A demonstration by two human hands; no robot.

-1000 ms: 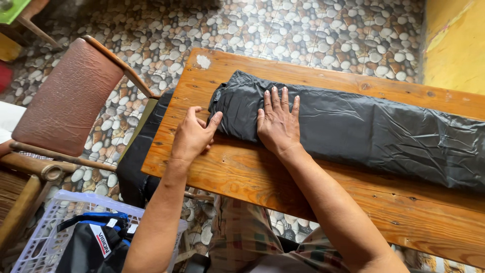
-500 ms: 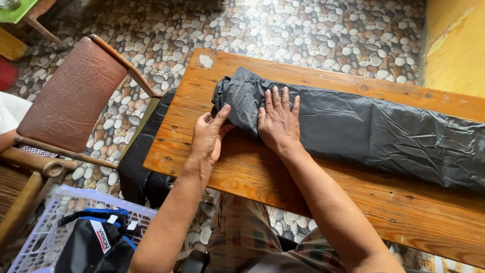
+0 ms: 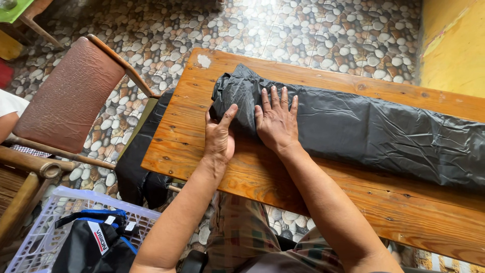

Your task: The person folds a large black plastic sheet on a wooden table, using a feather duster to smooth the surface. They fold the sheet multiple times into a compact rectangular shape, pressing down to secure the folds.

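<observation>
A long folded black plastic sheet (image 3: 374, 131) lies across a wooden table (image 3: 262, 177). Its left end is bunched into a loose fold. My right hand (image 3: 275, 119) lies flat on the sheet near that end, fingers spread. My left hand (image 3: 218, 135) grips the bunched left end, thumb up against the plastic and fingers tucked behind the fold.
A brown padded chair (image 3: 65, 96) with wooden arms stands left of the table. More black plastic (image 3: 139, 167) hangs off the table's left edge. A white plastic basket (image 3: 45, 232) holding a black and blue bag (image 3: 93, 242) sits at bottom left. The floor is pebble-patterned tile; a yellow wall (image 3: 452, 45) stands at right.
My left hand moved right from the table's edge onto the sheet's left end, which has been pushed inward and bunched up. My right hand stayed pressed flat.
</observation>
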